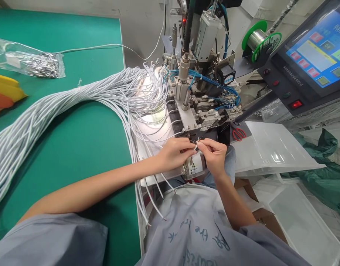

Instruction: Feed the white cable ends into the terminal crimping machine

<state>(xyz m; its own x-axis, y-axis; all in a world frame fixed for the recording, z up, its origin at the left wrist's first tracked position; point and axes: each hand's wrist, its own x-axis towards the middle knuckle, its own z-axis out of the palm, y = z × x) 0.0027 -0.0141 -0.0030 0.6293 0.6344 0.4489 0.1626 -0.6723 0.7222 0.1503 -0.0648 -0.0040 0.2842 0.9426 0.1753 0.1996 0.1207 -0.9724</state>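
My left hand [174, 153] and my right hand [214, 155] meet in front of a small soldering machine [199, 92]. Both pinch the end of one thin white wire [197, 145] between thumb and fingers, just below the machine's clamp fixture. A cylindrical motor with a warning label [194, 166] sits under my hands. A thick bundle of white wires [75, 103] fans across the green mat [75, 147] from the left, and several loose ends hang over the table edge beside my left wrist.
A touchscreen control panel [316, 51] stands at the right, with a red switch below it. A green solder spool [260, 38] is behind the machine. Red scissors [238, 134] lie near a white plastic chute [275, 147]. A bag of metal parts [28, 59] lies far left.
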